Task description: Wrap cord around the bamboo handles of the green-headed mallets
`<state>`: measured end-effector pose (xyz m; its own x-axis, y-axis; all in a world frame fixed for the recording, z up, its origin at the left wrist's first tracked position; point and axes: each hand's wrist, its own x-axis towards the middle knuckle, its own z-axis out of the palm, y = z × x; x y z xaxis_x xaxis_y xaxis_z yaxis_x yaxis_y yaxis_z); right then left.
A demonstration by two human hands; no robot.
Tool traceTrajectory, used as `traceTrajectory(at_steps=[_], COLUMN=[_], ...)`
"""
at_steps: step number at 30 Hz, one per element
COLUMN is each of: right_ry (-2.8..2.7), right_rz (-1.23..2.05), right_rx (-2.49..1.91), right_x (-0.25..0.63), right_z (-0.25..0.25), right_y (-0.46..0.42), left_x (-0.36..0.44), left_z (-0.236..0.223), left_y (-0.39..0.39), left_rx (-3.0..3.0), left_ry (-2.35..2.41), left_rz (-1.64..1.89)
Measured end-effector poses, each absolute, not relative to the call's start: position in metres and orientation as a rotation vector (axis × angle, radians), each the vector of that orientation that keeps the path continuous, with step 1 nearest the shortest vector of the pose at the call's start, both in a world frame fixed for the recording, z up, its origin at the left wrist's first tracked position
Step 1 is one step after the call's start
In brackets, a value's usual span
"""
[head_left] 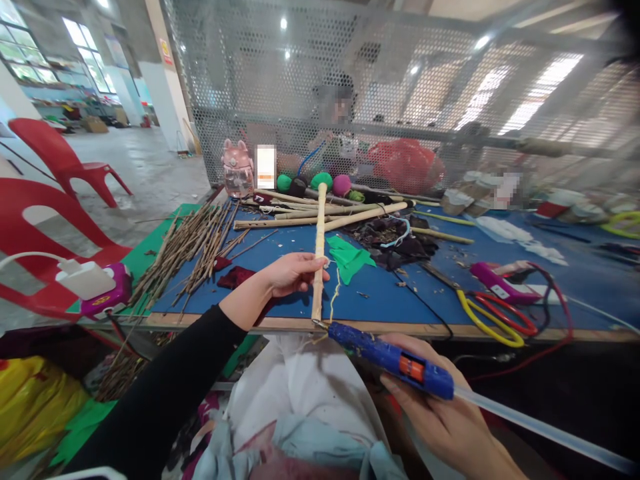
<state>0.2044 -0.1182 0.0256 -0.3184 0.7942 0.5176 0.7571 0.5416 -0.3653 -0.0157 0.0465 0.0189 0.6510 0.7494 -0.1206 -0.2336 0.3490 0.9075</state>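
My left hand [299, 273] pinches a pale stick [320, 230] that points away from me, its upper part wrapped in cream strip. From the stick's near part a loose cream strand [337, 293] hangs down to the table edge. My right hand [425, 407] is wrapped round a blue glue gun [387, 350], with a long clear glue stick [545, 427] coming out of its back. The metal nozzle is at the stick's near end; whether it touches I cannot tell. A green cloth scrap [351, 258] lies just right of the stick.
Thin twigs [185, 250] are heaped on the blue table [290, 241] at left. Scissors [493, 320] with yellow and red handles and a purple power strip [505, 283] lie at right. Behind, several yarn balls [342, 185] stand before a perforated metal screen [250, 73]; a person sits beyond it.
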Motion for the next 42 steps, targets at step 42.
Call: traceTrajectory(at_steps=[42], right_ry=[-2.018], right_rz=[0.346], right_rx=[-1.155], right_x=[0.199], right_z=[0.032], right_y=[-0.097], left_x=[-0.016], left_z=[0.017], left_y=[0.048], left_rx=[1.016], left_ry=[0.604], left_rz=[0.665])
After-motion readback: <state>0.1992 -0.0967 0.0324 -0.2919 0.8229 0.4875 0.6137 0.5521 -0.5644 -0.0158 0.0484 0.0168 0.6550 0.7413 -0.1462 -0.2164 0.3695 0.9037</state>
